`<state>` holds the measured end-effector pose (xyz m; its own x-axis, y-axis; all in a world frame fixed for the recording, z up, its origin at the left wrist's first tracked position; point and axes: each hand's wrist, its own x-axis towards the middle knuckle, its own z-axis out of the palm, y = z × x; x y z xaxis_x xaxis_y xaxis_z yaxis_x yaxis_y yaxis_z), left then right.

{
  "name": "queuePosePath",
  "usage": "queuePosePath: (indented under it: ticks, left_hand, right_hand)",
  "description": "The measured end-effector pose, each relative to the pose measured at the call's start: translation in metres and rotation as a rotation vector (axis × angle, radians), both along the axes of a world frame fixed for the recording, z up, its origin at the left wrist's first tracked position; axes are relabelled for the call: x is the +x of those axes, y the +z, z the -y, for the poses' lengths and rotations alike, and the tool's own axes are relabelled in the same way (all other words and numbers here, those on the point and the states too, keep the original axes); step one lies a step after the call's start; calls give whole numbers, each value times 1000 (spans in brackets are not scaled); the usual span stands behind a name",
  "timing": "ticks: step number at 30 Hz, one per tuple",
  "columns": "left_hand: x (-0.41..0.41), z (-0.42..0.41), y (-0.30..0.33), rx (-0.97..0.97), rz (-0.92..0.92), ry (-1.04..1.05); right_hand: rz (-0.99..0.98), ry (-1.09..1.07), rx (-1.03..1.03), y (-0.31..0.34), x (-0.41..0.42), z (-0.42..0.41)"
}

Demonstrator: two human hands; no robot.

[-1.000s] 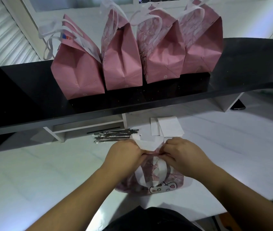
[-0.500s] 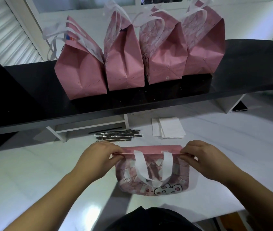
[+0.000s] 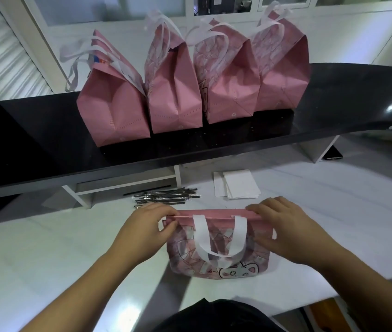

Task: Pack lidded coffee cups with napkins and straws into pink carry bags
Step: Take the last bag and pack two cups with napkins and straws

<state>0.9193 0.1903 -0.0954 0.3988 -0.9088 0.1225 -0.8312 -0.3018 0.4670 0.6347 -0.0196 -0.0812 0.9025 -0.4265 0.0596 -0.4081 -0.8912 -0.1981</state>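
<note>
Standing in a row on the black shelf (image 3: 334, 97) are four pink carry bags (image 3: 190, 75), tops folded shut, contents hidden. Below, on the white counter (image 3: 46, 248), a flat pink bag (image 3: 216, 248) with white handles and a cartoon print lies between both hands: left hand (image 3: 147, 226) and right hand (image 3: 290, 231) each pinch its top edge with curled fingers. Napkins (image 3: 238, 185) and wrapped straws (image 3: 164, 197) lie just behind.

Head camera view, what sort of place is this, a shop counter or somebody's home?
Most likely a drinks shop's packing counter. Four filled pink carry bags line a raised black shelf, and wrapped straws and napkins lie stocked on the white counter below.
</note>
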Motion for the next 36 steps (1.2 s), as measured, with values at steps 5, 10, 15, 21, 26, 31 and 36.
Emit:
queuePosePath:
  ticks: [5, 10, 15, 21, 26, 31, 36]
  left_hand:
    - [0, 4, 2, -9, -19, -1]
    - [-1, 14, 8, -45, -44, 3]
    - [-17, 39, 21, -250, -87, -28]
    - [-61, 83, 36, -233, -239, -219]
    - [-104, 117, 51, -219, -267, -370]
    - [-139, 156, 71, -217, -336, -445]
    - [-168, 207, 96, -231, -325, -481]
  right_hand:
    - [-37, -27, -109, -1, 24, -25]
    - [55, -56, -32, 11, 21, -32]
    - [19, -269, 88, 31, 2, -37]
    - [64, -539, 76, 72, -30, -23]
    - [198, -714, -9, 115, -57, 2]
    - [375, -816, -70, 152, -74, 36]
    - [459, -870, -163, 187, -88, 94]
